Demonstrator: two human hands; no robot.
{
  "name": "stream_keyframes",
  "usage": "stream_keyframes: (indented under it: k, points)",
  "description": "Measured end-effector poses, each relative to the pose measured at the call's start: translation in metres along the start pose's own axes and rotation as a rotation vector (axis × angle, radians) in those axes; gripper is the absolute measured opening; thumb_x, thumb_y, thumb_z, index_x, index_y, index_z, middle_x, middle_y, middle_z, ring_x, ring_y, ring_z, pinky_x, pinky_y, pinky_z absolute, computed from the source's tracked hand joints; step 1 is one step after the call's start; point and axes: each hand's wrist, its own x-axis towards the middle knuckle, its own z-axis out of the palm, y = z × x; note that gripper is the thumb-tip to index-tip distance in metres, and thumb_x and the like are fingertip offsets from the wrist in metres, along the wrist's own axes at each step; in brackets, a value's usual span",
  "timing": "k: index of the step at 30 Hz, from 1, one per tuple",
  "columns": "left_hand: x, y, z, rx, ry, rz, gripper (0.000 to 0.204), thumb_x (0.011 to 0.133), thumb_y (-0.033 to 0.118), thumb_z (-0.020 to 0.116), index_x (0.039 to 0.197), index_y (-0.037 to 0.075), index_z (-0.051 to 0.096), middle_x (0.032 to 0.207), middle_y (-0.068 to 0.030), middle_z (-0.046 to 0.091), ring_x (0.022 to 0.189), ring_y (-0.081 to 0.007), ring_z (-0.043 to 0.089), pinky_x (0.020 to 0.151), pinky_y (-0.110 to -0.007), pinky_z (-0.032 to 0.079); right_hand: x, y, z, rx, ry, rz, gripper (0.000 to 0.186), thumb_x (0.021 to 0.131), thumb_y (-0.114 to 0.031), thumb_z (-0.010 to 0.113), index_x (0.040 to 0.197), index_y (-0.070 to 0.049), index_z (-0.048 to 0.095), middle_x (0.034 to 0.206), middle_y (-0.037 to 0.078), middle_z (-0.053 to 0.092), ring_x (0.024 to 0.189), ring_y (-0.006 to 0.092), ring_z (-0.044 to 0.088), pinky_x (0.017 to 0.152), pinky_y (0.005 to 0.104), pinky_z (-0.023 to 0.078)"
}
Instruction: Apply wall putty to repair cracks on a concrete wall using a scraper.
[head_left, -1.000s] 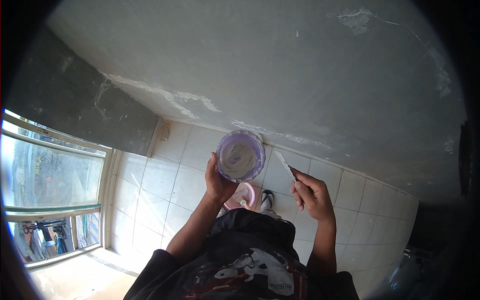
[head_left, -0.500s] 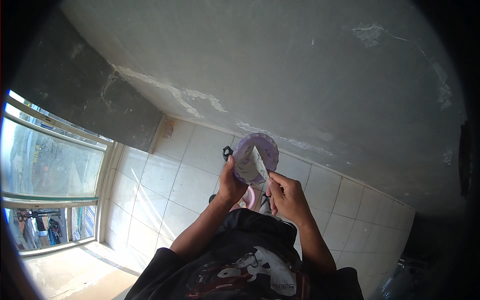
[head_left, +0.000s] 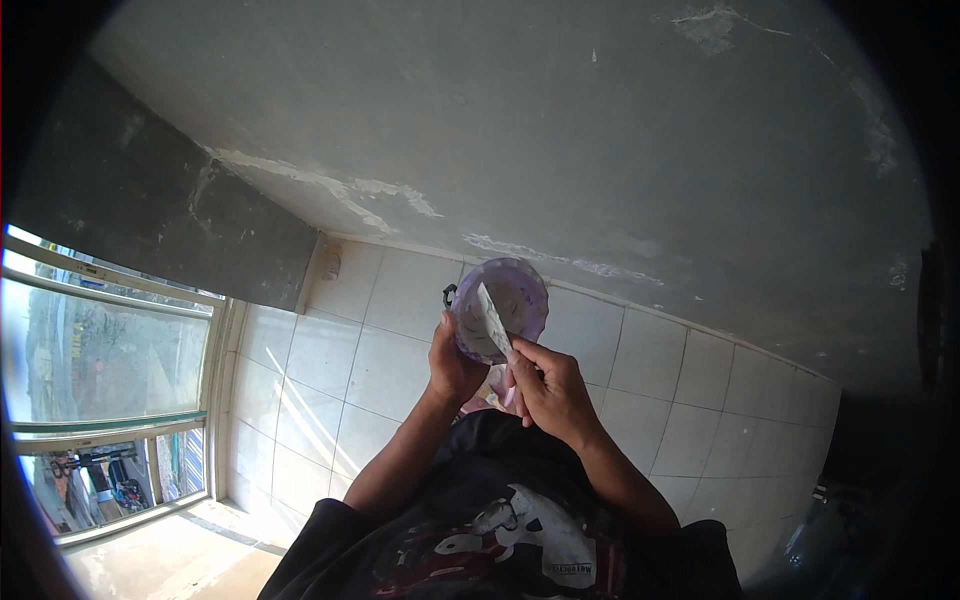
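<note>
My left hand (head_left: 455,361) is closed around the left side of a purple bowl (head_left: 536,288) with a scalloped rim, its thumb up on the edge. Whitish paste (head_left: 478,333) coats the inside of the bowl. In my closed right hand (head_left: 549,385) is a putty knife (head_left: 494,318), its pale, paste-smeared blade angled up and left into the bowl. The knife's handle is hidden by my fingers. Whether the blade touches the bowl's wall I cannot tell.
Ahead stands a grey wall (head_left: 560,130) with white, flaking patches (head_left: 395,190). Light square tiles (head_left: 400,290) cover the floor. At the left is a sliding window (head_left: 110,350) with a sill (head_left: 180,550). Something pink (head_left: 485,400) shows below the bowl, partly hidden.
The bowl and both hands sit slightly further left and higher in view. The blade has swung to lean more to the left inside the bowl. My head view has shifted a little.
</note>
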Motion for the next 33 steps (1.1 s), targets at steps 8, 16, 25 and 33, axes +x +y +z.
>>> stream_keyframes:
  k: [8, 16, 25, 33]
  points:
    - [0.005, 0.012, 0.017, -0.077, -0.008, -0.077, 0.081, 0.097, 0.065, 0.036, 0.147, 0.001, 0.039, 0.143, -0.0182, 0.049, 0.132, -0.0349, 0.048, 0.111, -0.049, 0.036, 0.009, 0.004, -0.020, -0.396, -0.025, -0.180, 0.028, 0.097, -0.016, 0.058, 0.116, 0.002, 0.068, 0.092, 0.023, 0.072, 0.077, 0.0331, 0.073, 0.071, 0.0352, 0.056]
    - [0.002, 0.018, -0.001, 0.061, -0.042, -0.037, 0.089, 0.094, 0.070, 0.037, 0.150, 0.001, 0.035, 0.150, -0.0199, 0.042, 0.139, -0.0378, 0.040, 0.115, -0.052, 0.031, -0.004, -0.002, -0.032, -0.512, 0.069, -0.210, 0.028, 0.097, -0.015, 0.057, 0.117, 0.002, 0.067, 0.079, 0.021, 0.070, 0.069, 0.0306, 0.071, 0.063, 0.0368, 0.055]
    - [0.003, 0.023, 0.020, 0.218, -0.203, 0.111, 0.105, 0.084, 0.071, 0.059, 0.156, 0.005, 0.022, 0.152, -0.0149, 0.038, 0.141, -0.0329, 0.038, 0.116, -0.049, 0.030, -0.021, 0.005, -0.006, 0.019, 0.027, 0.075, 0.028, 0.106, -0.018, 0.044, 0.112, 0.004, 0.060, 0.070, 0.008, 0.060, 0.044, 0.0140, 0.060, 0.039, 0.0271, 0.047]
    - [0.001, 0.023, 0.029, 0.276, -0.166, 0.130, 0.105, 0.080, 0.060, 0.068, 0.156, 0.006, 0.019, 0.149, -0.0199, 0.039, 0.139, -0.0348, 0.040, 0.115, -0.049, 0.035, -0.033, 0.011, 0.013, 0.504, -0.029, 0.156, 0.028, 0.108, -0.023, 0.042, 0.099, 0.001, 0.053, 0.073, 0.005, 0.055, 0.042, 0.0130, 0.054, 0.037, 0.0259, 0.045]
